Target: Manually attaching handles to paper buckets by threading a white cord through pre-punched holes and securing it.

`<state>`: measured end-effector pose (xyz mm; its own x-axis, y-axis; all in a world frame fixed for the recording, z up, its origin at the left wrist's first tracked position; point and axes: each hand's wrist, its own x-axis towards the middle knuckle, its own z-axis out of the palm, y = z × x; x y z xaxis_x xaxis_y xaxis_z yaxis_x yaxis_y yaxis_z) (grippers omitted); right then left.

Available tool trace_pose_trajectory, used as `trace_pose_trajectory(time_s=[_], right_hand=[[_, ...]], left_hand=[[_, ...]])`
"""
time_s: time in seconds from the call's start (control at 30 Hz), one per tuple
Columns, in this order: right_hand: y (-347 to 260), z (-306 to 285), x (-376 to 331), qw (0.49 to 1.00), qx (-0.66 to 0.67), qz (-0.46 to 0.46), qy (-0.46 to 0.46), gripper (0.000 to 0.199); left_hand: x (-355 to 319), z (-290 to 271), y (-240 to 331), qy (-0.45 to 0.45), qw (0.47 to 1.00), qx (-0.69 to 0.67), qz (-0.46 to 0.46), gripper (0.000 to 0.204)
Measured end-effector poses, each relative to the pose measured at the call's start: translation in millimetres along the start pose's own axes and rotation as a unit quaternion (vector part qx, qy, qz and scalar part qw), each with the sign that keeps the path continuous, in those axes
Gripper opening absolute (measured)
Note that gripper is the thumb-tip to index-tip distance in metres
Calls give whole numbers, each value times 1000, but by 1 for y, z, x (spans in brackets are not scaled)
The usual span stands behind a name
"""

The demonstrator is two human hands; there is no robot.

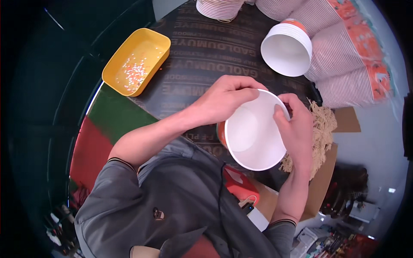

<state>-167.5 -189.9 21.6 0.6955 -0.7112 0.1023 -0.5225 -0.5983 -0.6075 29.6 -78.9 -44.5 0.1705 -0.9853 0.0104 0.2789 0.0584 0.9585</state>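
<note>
A white-lined paper tub (254, 137) with an orange patch on its outside is tilted so that its mouth faces me. My left hand (226, 99) grips the upper left of its rim, thumb inside and fingers behind the wall. On the upper right of the rim, my right hand (297, 124) is closed in the same way, with its thumb inside. Nothing shows inside the tub. Close to my right hand lies a heap of beige stringy strands (322, 129), partly hidden by that hand and forearm.
On the dark printed board (193, 60), a yellow bin (112, 60) at left holds small orange and white bits. A short stack of white tubs (286, 49) stands far right, beside long plastic-wrapped stacks (340, 56). Another stack (220, 8) is at the far edge. Cardboard (322, 185) lies near right.
</note>
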Motion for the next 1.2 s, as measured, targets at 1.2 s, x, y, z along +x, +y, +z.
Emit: trace_pose_trajectory(time_s=[1.2], right_hand=[[31, -3, 5, 963, 244, 68, -91, 18]], left_hand=[[-2, 7, 1, 20, 999, 24, 10, 32]])
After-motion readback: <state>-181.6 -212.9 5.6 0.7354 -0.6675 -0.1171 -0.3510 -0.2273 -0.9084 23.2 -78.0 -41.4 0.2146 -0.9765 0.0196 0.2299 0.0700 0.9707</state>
